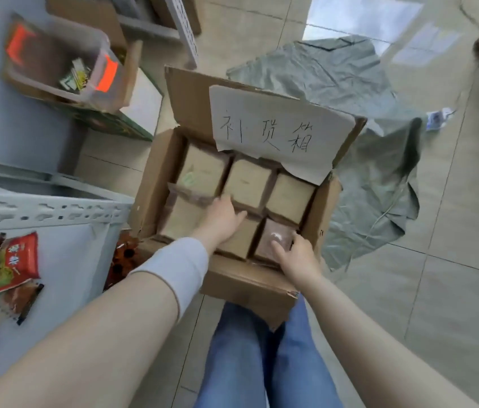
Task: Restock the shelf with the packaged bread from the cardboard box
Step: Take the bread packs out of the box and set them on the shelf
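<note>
Reaching into cardboard box (156, 178), packaged bread (248, 179) tight against its walls, left hand (222, 217) flat on middle ones, fingers (227, 202) together, right hand (295, 257) pinching dark pack (276, 234) at near-right corner

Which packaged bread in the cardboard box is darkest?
The reddish-brown pack in the near right corner, gripped by the right hand; the other packs are pale tan.

Soft daylight glares off the floor tiles (364, 22); edges blurred, wide-angle warped
</note>
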A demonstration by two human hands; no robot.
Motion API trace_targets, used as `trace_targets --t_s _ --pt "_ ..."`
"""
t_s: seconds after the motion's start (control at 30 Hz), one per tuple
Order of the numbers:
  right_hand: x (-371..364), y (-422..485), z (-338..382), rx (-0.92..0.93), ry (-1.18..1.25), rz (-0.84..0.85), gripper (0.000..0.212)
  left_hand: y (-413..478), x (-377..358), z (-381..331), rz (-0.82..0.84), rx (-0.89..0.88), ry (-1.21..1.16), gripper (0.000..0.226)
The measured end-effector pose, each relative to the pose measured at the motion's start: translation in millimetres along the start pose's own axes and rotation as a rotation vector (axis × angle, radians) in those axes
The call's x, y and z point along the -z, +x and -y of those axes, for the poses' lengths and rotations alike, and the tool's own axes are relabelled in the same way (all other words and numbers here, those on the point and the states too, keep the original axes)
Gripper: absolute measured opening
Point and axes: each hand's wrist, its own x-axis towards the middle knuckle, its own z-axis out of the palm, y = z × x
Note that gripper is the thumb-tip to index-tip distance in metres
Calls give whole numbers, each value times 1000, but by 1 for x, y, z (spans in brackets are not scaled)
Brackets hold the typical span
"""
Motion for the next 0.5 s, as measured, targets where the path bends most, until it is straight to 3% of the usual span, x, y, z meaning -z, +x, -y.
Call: trace_targets --t_s 0.17,0.3,0.5 --pt "-40 103 -10 -134 147 -199 79 94 -30 12 -250 32 -26 70" --pt "-55 141 0 -142 234 -322 90 118 -46 9 -302 8 -85 85" --pt "-41 154 14 -224 284 -450 94 119 -36 11 -427 31 -241 67"
